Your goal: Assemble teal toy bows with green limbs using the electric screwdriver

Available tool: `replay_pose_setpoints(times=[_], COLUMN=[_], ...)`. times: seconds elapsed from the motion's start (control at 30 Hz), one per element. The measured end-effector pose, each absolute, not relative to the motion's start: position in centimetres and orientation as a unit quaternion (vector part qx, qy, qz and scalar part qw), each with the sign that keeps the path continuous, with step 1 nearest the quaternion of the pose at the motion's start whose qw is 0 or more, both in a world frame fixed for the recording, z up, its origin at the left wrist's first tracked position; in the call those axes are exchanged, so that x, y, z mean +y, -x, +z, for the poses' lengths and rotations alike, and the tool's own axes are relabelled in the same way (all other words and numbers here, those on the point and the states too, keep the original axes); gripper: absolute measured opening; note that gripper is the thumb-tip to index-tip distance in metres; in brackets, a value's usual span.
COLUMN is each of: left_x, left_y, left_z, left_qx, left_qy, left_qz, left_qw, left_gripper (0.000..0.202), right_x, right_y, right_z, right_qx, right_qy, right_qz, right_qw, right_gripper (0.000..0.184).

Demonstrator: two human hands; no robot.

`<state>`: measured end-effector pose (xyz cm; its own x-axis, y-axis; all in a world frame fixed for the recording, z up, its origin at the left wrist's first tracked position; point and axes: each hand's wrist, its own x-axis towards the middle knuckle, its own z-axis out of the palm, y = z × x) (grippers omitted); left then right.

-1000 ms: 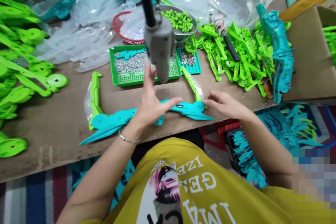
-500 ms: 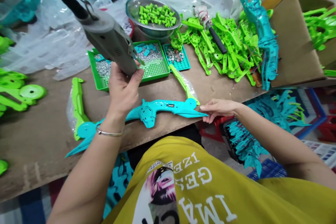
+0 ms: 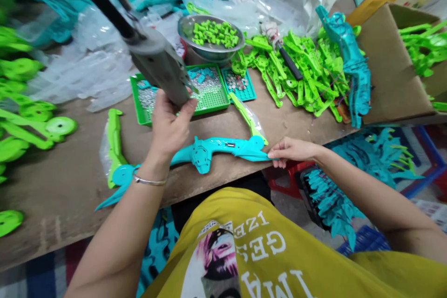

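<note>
Two hands are working at the near edge of the brown table [image 3: 70, 181]. At far left, green wheel parts [image 3: 59, 125] are lying on the table. Next, the left hand [image 3: 171, 125] is gripping the lower end of the grey hanging screwdriver [image 3: 157, 67], fingers curled around its body; the tool is slanting from upper left down to lower right, its tip pointing toward the green screw tray [image 3: 209, 102]. Below the hand, the teal bow piece [image 3: 209, 151] is lying flat, its long axis running left to right along the table edge, one pointed tip aiming left and the other right. The right hand [image 3: 289, 149] is pinching the bow's right tip between thumb and fingers. Beyond, the metal bowl [image 3: 211, 49] is holding green pieces, and a cardboard box [image 3: 391, 65] is sitting at far right.
</note>
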<state>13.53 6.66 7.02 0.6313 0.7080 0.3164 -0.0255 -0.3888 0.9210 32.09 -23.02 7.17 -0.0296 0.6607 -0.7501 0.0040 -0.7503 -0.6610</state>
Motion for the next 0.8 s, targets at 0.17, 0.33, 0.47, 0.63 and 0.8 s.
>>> replay_pose_setpoints(times=[0.17,0.33,0.47,0.63,0.8], left_x=[6.2,3.7,2.3,6.8,12.1], left_y=[-12.9,-12.7,-12.3,-13.4,-18.8], left_z=[6.3,6.6,7.7,8.3,7.7], left_qx=[0.253,0.26,0.148,0.182,0.282], left_qy=[-0.761,-0.784,-0.84,-0.886,-0.901], left_qz=[0.329,0.28,0.242,0.231,0.179], left_qw=[0.497,0.489,0.462,0.358,0.278], left_gripper=[0.023,0.015,0.026,0.033,0.008], right_x=[-22.2,-16.7,-10.8,-8.0,-8.1], right_y=[-32.4,-30.4,-27.4,-26.5,-28.1], right_z=[9.1,11.7,12.3,12.5,13.5], right_qx=[-0.435,-0.457,-0.488,-0.406,-0.395], right_qy=[0.757,0.795,0.735,0.737,0.736], right_qz=[0.476,0.203,0.125,0.179,0.212], right_qw=[0.108,0.345,0.453,0.51,0.507], right_gripper=[0.055,0.069,0.1,0.063,0.041])
